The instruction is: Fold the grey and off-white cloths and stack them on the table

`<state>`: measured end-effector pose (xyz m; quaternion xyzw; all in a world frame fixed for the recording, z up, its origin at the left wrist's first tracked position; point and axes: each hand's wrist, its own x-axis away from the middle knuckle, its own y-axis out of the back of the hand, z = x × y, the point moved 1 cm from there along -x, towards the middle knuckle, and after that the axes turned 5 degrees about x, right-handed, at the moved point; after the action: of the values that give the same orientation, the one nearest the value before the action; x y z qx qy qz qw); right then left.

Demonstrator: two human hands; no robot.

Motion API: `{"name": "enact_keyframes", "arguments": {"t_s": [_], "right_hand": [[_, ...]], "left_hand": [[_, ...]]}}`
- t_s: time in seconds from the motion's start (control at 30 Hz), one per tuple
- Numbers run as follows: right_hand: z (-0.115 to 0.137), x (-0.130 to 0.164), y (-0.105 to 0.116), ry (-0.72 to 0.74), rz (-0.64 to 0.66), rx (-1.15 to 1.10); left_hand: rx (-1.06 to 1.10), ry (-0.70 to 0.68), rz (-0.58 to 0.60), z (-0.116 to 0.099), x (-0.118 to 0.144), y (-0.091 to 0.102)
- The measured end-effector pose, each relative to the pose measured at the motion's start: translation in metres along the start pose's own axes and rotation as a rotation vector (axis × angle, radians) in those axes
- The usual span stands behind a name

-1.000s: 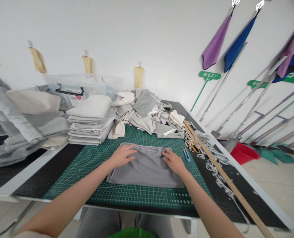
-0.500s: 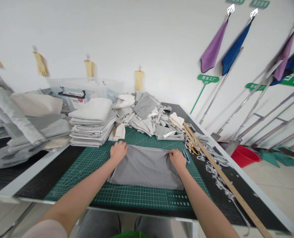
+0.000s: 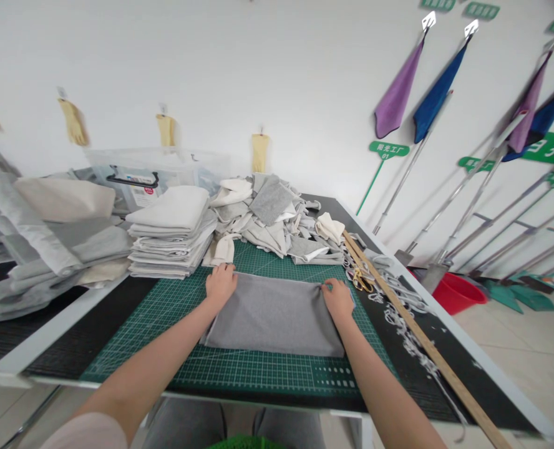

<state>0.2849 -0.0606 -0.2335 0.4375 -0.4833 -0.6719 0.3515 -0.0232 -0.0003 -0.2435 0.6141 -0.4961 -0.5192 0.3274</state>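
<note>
The left hand (image 3: 221,284) rests with fingers curled on the far left corner of the grey cloth (image 3: 274,315), pinching its edge, and the right hand (image 3: 337,298) does the same at the far right corner, fingers closed on the fabric. The cloth lies flat on the green cutting mat (image 3: 174,305), in the middle of it. At 11 o'clock from the left hand stands a stack of folded cloths (image 3: 174,234), and at 12 o'clock a loose heap of cloth pieces (image 3: 272,215). At 2 o'clock from the right hand lie yellow scissors (image 3: 362,279), touching a long wooden ruler (image 3: 412,330)
</note>
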Motion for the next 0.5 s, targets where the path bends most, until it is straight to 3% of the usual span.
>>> {"name": "enact_keyframes", "arguments": {"t_s": [0.07,0.13,0.23,0.3,0.37,0.5], "right_hand": [[0.007,0.009,0.005,0.114,-0.032,-0.014],[0.012,0.021,0.005,0.320,-0.010,-0.018],[0.009,0.035,-0.004,0.556,0.162,0.023],[0.001,0.036,-0.011,0.496,0.259,0.065],[-0.008,0.029,-0.015,0.355,0.300,0.104],[-0.013,0.015,-0.014,0.106,0.340,0.165]], "left_hand": [[0.058,-0.097,-0.005,-0.004,0.006,0.003],[0.132,-0.288,0.059,-0.007,0.013,0.003],[0.187,-0.562,0.252,-0.004,0.022,-0.003],[0.163,-0.587,0.355,0.005,0.023,-0.009],[0.121,-0.497,0.393,0.015,0.021,-0.013],[0.065,-0.280,0.334,0.026,0.019,-0.012]]}}
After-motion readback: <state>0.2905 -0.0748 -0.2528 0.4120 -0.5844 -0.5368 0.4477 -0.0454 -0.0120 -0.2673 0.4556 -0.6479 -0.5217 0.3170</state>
